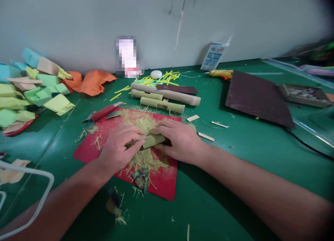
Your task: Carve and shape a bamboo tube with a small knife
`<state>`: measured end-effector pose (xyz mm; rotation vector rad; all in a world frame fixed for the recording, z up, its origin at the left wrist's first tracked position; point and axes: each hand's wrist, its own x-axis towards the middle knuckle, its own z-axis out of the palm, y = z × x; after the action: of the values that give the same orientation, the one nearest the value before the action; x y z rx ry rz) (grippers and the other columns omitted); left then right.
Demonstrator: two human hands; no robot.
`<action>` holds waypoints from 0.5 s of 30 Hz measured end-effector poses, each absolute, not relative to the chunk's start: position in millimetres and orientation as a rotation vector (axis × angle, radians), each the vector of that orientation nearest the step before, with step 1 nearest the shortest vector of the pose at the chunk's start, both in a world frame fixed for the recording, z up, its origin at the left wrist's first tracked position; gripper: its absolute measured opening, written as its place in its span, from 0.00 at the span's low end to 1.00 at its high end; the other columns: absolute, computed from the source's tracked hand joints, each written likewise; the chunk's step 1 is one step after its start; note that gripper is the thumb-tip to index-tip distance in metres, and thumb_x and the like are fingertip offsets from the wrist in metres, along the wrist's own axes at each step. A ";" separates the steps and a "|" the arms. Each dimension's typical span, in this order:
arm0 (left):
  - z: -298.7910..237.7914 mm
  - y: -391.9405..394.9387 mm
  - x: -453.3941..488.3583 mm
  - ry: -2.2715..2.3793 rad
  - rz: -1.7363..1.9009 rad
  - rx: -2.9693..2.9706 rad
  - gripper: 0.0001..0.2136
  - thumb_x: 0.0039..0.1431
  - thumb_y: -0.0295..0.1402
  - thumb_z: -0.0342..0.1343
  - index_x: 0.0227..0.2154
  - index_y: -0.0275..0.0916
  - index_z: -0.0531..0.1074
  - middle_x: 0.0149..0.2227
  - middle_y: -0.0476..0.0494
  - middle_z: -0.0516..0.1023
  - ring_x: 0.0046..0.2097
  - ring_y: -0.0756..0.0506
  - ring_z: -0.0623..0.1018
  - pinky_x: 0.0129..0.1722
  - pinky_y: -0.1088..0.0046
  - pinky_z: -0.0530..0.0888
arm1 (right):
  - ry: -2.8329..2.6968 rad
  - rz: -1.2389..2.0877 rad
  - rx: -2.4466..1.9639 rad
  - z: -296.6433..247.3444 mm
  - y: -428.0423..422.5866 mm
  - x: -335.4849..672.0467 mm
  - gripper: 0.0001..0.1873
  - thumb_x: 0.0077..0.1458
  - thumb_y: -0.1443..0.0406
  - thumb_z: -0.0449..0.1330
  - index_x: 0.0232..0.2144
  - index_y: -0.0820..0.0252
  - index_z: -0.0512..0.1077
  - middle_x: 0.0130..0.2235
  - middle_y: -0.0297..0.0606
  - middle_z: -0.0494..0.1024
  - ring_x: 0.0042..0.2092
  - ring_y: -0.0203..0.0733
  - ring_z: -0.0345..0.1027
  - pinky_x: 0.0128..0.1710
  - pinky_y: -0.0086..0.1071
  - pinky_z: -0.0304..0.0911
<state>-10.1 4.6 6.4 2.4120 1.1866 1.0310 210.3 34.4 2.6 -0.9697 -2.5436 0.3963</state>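
A short pale-green bamboo tube (pixel 154 141) lies across my hands, above a red sheet (pixel 164 185) covered in fine dust and shavings. My right hand (pixel 180 138) wraps round the tube from above, hiding part of it. At its left end my left hand (pixel 122 143) is closed in a pinch, thumb and forefinger touching the tube. Whether a small piece sits between those fingers is hidden. A red-handled craft knife (pixel 105 111) rests at the sheet's upper left edge. Near the sheet's front lies a worn dark scrap (pixel 141 178).
Behind the sheet lie notched bamboo pieces (pixel 162 104) and a longer stick (pixel 167 94). Yellow strips (pixel 169 78) and a white oval object (pixel 156 74) are farther back. Folded papers (pixel 39 87) pile up left; a dark brown sheet (pixel 257 98) and a small tray (pixel 306 94) stand right.
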 end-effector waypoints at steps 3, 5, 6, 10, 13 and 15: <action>5.4 3.6 -9.8 1.105 1.044 2.536 0.03 0.59 0.26 0.57 0.33 0.39 0.75 0.39 0.44 0.80 0.43 0.46 0.78 0.45 0.66 0.75 | -2.540 0.410 -0.961 2.9 34.5 210.5 0.14 0.52 0.65 0.61 0.42 0.60 0.72 0.41 0.40 0.74 0.43 0.43 0.66 0.38 0.33 0.59; 5.1 2.1 -8.8 1.093 1.037 2.555 0.04 0.59 0.26 0.56 0.34 0.40 0.74 0.41 0.44 0.79 0.43 0.47 0.78 0.45 0.68 0.76 | -2.535 0.427 -0.962 3.1 34.3 210.4 0.14 0.51 0.65 0.61 0.43 0.60 0.72 0.41 0.40 0.74 0.43 0.43 0.66 0.39 0.33 0.59; 5.0 1.5 -8.1 1.104 1.032 2.548 0.04 0.60 0.27 0.55 0.35 0.40 0.74 0.42 0.44 0.79 0.43 0.47 0.79 0.44 0.68 0.76 | -2.530 0.428 -0.969 3.4 34.3 210.3 0.14 0.51 0.65 0.61 0.43 0.59 0.72 0.41 0.40 0.74 0.43 0.43 0.66 0.39 0.33 0.59; 4.6 0.7 -5.0 1.242 1.031 2.448 0.05 0.61 0.28 0.54 0.35 0.40 0.75 0.41 0.44 0.79 0.42 0.47 0.79 0.44 0.69 0.77 | -2.527 0.389 -1.044 5.2 34.8 209.2 0.15 0.51 0.64 0.62 0.43 0.59 0.74 0.40 0.39 0.74 0.42 0.43 0.67 0.34 0.32 0.56; 3.9 1.2 -3.1 1.187 1.032 2.482 0.05 0.61 0.28 0.54 0.35 0.39 0.75 0.41 0.44 0.79 0.42 0.47 0.79 0.45 0.68 0.76 | -2.545 0.399 -1.072 6.1 35.7 208.8 0.15 0.51 0.63 0.62 0.43 0.59 0.74 0.40 0.39 0.74 0.42 0.43 0.67 0.32 0.32 0.55; 3.6 2.0 -2.5 1.109 1.026 2.548 0.05 0.61 0.27 0.54 0.35 0.39 0.75 0.42 0.44 0.79 0.43 0.47 0.78 0.46 0.68 0.76 | -2.549 0.408 -1.072 6.2 36.3 208.9 0.15 0.52 0.62 0.62 0.44 0.59 0.74 0.40 0.38 0.74 0.42 0.42 0.67 0.32 0.31 0.55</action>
<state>-2.5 2.0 3.6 2.5482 1.1091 1.0255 208.9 36.3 6.2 -1.0721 -2.5486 0.4085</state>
